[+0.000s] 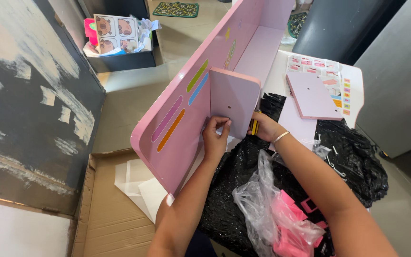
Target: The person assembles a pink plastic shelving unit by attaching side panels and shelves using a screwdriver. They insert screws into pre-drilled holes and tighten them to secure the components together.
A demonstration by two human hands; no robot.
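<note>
A large pink board with coloured stripes stands on edge, running from near me to the far side. A small pink panel with a hole stands against its inner face. My left hand presses on the small panel's lower edge, thumb and fingers on it. My right hand, wearing a bracelet, is behind that panel and grips a yellow-and-black screwdriver, mostly hidden.
A loose pink panel lies on a white instruction sheet. Black sparkly cloth carries loose screws. A plastic bag with pink parts sits near me. Flattened cardboard is at left, a dark bin beyond.
</note>
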